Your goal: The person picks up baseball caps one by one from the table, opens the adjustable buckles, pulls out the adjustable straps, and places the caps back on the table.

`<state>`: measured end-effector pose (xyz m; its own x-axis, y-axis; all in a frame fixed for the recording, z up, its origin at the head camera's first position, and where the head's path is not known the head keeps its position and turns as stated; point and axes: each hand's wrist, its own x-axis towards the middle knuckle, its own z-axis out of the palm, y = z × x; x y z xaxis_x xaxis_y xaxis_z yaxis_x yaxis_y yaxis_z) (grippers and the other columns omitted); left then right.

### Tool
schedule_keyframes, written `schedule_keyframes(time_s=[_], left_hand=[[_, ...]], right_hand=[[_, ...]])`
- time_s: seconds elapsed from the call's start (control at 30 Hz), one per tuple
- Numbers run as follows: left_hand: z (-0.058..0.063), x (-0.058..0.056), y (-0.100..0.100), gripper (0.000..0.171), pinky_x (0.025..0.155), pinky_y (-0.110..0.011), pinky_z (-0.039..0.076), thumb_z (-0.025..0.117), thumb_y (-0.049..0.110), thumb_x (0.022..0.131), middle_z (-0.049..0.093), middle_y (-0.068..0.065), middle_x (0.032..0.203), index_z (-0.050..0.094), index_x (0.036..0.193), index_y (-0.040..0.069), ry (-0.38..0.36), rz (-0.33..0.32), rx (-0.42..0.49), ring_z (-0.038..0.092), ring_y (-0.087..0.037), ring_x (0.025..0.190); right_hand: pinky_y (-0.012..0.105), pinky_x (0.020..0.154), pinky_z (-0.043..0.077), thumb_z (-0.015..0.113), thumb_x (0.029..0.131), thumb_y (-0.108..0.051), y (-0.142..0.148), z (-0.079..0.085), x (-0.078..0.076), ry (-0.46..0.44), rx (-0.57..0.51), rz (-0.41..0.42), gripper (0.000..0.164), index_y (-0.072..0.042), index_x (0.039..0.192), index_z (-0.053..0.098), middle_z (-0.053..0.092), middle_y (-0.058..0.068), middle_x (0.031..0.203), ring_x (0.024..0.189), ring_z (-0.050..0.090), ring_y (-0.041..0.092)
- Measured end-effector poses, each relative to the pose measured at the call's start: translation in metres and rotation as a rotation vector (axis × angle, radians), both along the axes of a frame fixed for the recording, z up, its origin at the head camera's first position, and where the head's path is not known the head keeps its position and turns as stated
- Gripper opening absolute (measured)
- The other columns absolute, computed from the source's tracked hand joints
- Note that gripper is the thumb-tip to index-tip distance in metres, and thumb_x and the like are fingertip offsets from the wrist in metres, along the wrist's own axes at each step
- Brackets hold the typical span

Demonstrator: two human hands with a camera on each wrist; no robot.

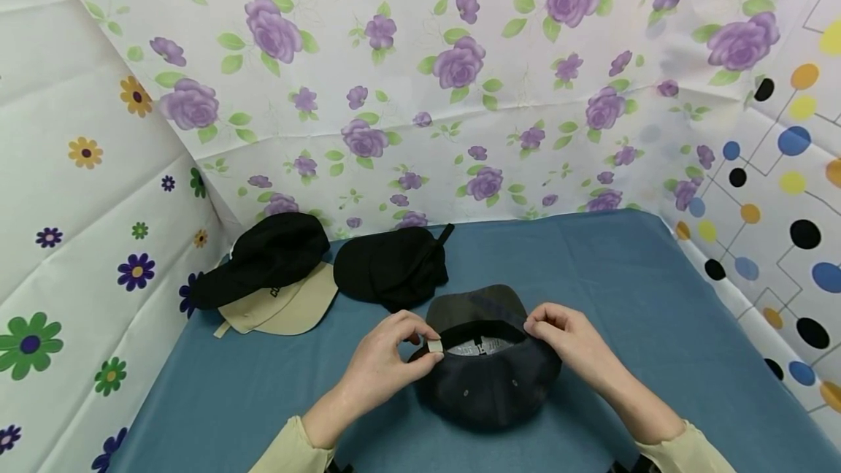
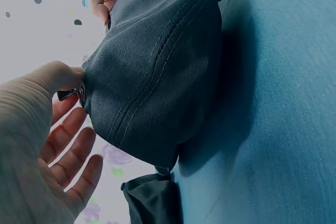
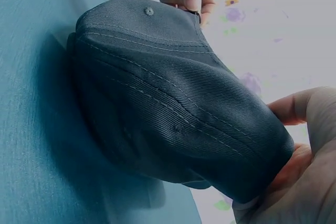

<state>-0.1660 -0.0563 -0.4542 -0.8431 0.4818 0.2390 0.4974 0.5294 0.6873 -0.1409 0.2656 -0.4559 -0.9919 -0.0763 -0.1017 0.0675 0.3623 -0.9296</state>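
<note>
A dark grey baseball cap (image 1: 493, 393) lies crown down on the blue cloth, its opening facing up and its brim pointing away. Pale lettering shows on its inside. My left hand (image 1: 390, 356) pinches the cap's left edge between thumb and index finger, at a small whitish tab (image 1: 435, 346). In the left wrist view a small metal buckle (image 2: 68, 94) pokes out by the thumb, and the other fingers are spread. My right hand (image 1: 574, 338) pinches the right edge near the brim. In the right wrist view its thumb and fingers sit on either side of the cap's edge (image 3: 278, 145).
A black cap (image 1: 282, 250) rests on a beige cap (image 1: 296, 316) at the back left. Another black cap (image 1: 388, 261) with a strap sticking up lies just beyond the grey one. Printed fabric walls (image 1: 407, 108) border the blue cloth (image 1: 604, 268).
</note>
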Motion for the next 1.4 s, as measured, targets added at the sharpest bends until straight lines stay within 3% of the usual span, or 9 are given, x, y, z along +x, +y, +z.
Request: schedule_keyframes(time_s=[0.23, 0.43, 0.73, 0.93, 1.13, 1.23, 1.4], left_hand=[[-0.003, 0.001, -0.001, 0.015, 0.077, -0.034, 0.051, 0.078, 0.039, 0.093, 0.058, 0.024, 0.108, 0.068, 0.103, 0.041, -0.004, -0.003, 0.005, 0.057, -0.010, 0.094], [-0.005, 0.001, 0.000, 0.015, 0.080, -0.032, 0.051, 0.078, 0.039, 0.093, 0.058, 0.024, 0.108, 0.067, 0.103, 0.041, 0.014, -0.012, 0.015, 0.057, -0.007, 0.094], [-0.004, 0.001, 0.002, 0.012, 0.080, -0.035, 0.052, 0.076, 0.042, 0.094, 0.058, 0.023, 0.108, 0.068, 0.103, 0.041, -0.026, 0.008, 0.036, 0.058, -0.009, 0.094], [-0.004, 0.002, 0.005, 0.014, 0.087, -0.042, 0.053, 0.077, 0.041, 0.093, 0.059, 0.023, 0.108, 0.068, 0.104, 0.039, -0.028, 0.016, 0.108, 0.059, -0.010, 0.094], [-0.004, 0.002, 0.005, 0.014, 0.086, -0.040, 0.053, 0.077, 0.043, 0.093, 0.058, 0.023, 0.107, 0.067, 0.103, 0.040, -0.031, 0.026, 0.110, 0.058, -0.008, 0.094], [-0.004, 0.003, 0.005, 0.014, 0.086, -0.039, 0.053, 0.076, 0.045, 0.093, 0.059, 0.023, 0.108, 0.067, 0.102, 0.041, -0.042, 0.028, 0.102, 0.058, -0.007, 0.094], [-0.004, 0.003, 0.005, 0.013, 0.086, -0.038, 0.053, 0.076, 0.045, 0.093, 0.059, 0.023, 0.107, 0.068, 0.103, 0.041, -0.043, 0.040, 0.099, 0.057, -0.005, 0.094]], right_hand=[[0.033, 0.065, 0.045, 0.066, 0.102, -0.029, 0.001, -0.003, 0.002, 0.052, 0.032, -0.007, 0.020, -0.010, 0.104, 0.070, 0.064, 0.009, 0.088, 0.076, 0.055, 0.024], [0.031, 0.066, 0.046, 0.065, 0.103, -0.026, -0.001, -0.005, 0.006, 0.112, 0.032, -0.005, 0.017, -0.012, 0.111, 0.070, 0.065, 0.008, 0.095, 0.078, 0.056, 0.022], [0.030, 0.076, 0.047, 0.057, 0.107, -0.019, -0.003, -0.010, 0.009, 0.154, -0.119, -0.004, 0.023, -0.005, 0.125, 0.063, 0.058, 0.012, 0.105, 0.089, 0.054, 0.020], [0.030, 0.075, 0.051, 0.057, 0.107, -0.021, -0.005, -0.015, 0.008, 0.165, -0.274, -0.046, 0.024, -0.001, 0.120, 0.062, 0.060, 0.016, 0.109, 0.093, 0.057, 0.022], [0.029, 0.092, 0.052, 0.054, 0.108, -0.011, -0.007, -0.018, 0.007, 0.315, -0.430, 0.011, 0.020, 0.008, 0.102, 0.056, 0.063, 0.010, 0.110, 0.107, 0.060, 0.024], [0.028, 0.092, 0.051, 0.053, 0.107, -0.008, -0.008, -0.018, 0.006, 0.337, -0.447, 0.025, 0.019, 0.008, 0.097, 0.057, 0.063, 0.011, 0.107, 0.105, 0.060, 0.024], [0.029, 0.092, 0.049, 0.049, 0.104, 0.000, -0.008, -0.016, 0.010, 0.275, -0.358, 0.038, 0.013, 0.006, 0.101, 0.060, 0.066, 0.018, 0.111, 0.110, 0.061, 0.024]])
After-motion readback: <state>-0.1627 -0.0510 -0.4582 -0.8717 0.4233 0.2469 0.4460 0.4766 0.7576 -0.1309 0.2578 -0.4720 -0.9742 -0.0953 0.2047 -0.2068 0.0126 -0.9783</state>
